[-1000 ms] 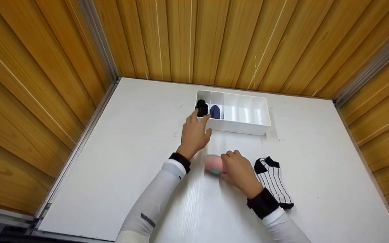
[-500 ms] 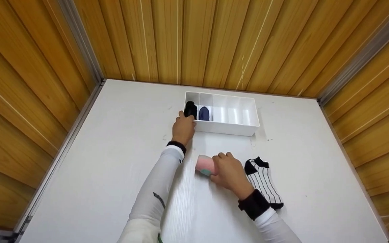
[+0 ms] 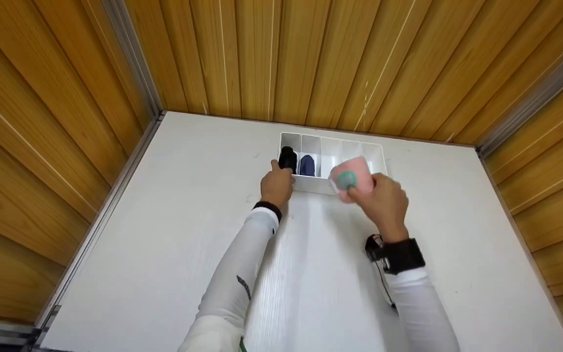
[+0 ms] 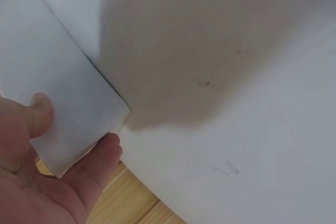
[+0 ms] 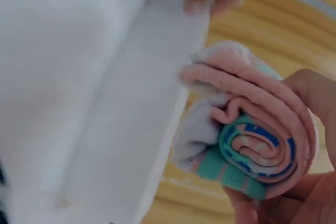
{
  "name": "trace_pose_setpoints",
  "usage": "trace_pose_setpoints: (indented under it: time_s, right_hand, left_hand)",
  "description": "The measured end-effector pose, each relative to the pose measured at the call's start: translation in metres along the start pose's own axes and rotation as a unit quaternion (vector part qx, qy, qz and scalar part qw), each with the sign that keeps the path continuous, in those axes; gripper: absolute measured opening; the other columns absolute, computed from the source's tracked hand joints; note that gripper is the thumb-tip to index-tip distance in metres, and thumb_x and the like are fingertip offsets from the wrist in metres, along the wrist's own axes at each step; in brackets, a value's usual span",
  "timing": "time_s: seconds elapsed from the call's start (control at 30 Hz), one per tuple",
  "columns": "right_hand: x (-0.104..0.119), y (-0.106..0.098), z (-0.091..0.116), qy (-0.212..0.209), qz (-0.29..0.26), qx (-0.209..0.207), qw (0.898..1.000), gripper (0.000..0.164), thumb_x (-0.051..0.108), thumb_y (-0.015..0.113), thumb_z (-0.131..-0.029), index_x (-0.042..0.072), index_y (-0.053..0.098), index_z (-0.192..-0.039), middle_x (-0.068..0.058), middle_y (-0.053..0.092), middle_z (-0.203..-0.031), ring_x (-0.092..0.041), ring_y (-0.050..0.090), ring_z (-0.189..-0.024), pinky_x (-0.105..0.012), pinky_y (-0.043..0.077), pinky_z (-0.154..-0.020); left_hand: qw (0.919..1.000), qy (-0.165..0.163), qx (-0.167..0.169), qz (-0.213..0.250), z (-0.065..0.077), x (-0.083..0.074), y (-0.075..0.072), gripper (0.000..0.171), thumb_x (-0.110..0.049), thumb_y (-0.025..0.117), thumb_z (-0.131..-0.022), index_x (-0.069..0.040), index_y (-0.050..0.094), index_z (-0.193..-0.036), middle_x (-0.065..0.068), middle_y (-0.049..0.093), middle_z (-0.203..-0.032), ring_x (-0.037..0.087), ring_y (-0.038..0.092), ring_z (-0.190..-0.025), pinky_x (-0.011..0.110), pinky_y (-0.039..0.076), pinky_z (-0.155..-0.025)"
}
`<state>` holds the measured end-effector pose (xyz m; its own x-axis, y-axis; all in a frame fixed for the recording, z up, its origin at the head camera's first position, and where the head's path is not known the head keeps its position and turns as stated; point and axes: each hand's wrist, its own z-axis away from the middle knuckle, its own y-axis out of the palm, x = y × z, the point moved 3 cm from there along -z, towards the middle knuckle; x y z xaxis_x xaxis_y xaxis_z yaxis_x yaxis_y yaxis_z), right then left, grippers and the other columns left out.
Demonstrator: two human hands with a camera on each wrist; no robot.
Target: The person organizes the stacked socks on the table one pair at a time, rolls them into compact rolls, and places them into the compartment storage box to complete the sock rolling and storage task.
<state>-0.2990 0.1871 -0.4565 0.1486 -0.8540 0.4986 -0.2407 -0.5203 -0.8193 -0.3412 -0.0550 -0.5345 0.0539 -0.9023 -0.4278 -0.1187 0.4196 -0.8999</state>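
My right hand (image 3: 384,200) pinches a rolled pair of pink socks (image 3: 357,176), raised in front of the white divided box (image 3: 313,185). Seen end-on in the right wrist view, the rolled socks (image 5: 257,124) show pink layers with a teal and blue centre. With my left hand (image 3: 276,186) I grip the box's near left corner; in the left wrist view the thumb (image 4: 42,114) lies on the front wall and the fingers wrap the side. Inside the box, a black rolled sock (image 3: 288,159) fills the leftmost compartment and a navy one (image 3: 307,165) the compartment beside it.
A black-and-white striped sock (image 3: 377,249) lies on the white table (image 3: 179,220), partly hidden under my right wrist. Wood-panelled walls (image 3: 252,58) enclose the table at the back and both sides, the back one close behind the box.
My right hand has lifted the pink rolled socks off the table, forward and right toward the box. My left hand has come to grip the box's corner.
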Motion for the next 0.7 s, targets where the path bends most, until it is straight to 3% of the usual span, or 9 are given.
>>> trace_pose_setpoints:
  time_s: [0.13,0.27,0.4,0.53,0.7]
  right_hand:
    - [0.005,0.004,-0.051,0.023,0.034,-0.025,0.999,0.040,0.039,0.074,-0.073,0.003,0.065,-0.086,-0.010,0.064,-0.074,-0.029,0.059,-0.066,-0.036,0.038,-0.053]
    - [0.014,0.029,-0.083,0.029,0.079,0.023,0.996,0.049,0.041,0.075,-0.076,-0.002,0.064,-0.096,-0.017,0.067,-0.082,-0.035,0.065,-0.075,-0.043,0.048,-0.059]
    - [0.023,0.061,-0.092,0.017,0.135,0.054,0.989,0.060,0.038,0.078,-0.076,-0.008,0.062,-0.112,-0.025,0.070,-0.099,-0.044,0.069,-0.091,-0.053,0.056,-0.074]
    - [0.031,0.090,-0.092,-0.027,0.186,0.060,0.980,0.062,0.029,0.075,-0.077,-0.011,0.058,-0.121,-0.030,0.067,-0.108,-0.049,0.068,-0.096,-0.057,0.057,-0.078]
    - [0.047,0.099,-0.095,-0.065,0.207,0.031,0.976,0.057,0.023,0.076,-0.078,-0.013,0.060,-0.120,-0.031,0.065,-0.108,-0.048,0.066,-0.097,-0.057,0.057,-0.078]
  left_hand:
    - [1.0000,-0.004,0.003,-0.001,-0.001,0.003,0.001,0.021,-0.024,0.067,-0.097,-0.008,0.075,-0.107,0.023,0.053,-0.135,0.037,0.074,-0.088,0.047,0.060,-0.074]
    - [1.0000,0.000,-0.003,0.000,0.001,0.006,0.006,0.020,-0.024,0.069,-0.096,-0.008,0.075,-0.106,0.023,0.055,-0.132,0.036,0.074,-0.085,0.047,0.060,-0.072]
    - [0.9999,0.002,-0.014,-0.007,0.003,0.004,0.012,0.018,-0.024,0.070,-0.095,-0.009,0.075,-0.103,0.021,0.057,-0.127,0.035,0.074,-0.082,0.046,0.060,-0.070]
    - [1.0000,-0.001,-0.008,-0.006,0.003,0.002,0.014,0.017,-0.025,0.070,-0.095,-0.010,0.075,-0.103,0.019,0.057,-0.126,0.034,0.074,-0.083,0.045,0.060,-0.071]
    - [0.9997,0.011,-0.020,-0.004,-0.003,0.004,0.005,0.018,-0.025,0.069,-0.095,-0.010,0.075,-0.104,0.021,0.056,-0.129,0.034,0.074,-0.082,0.045,0.060,-0.070]
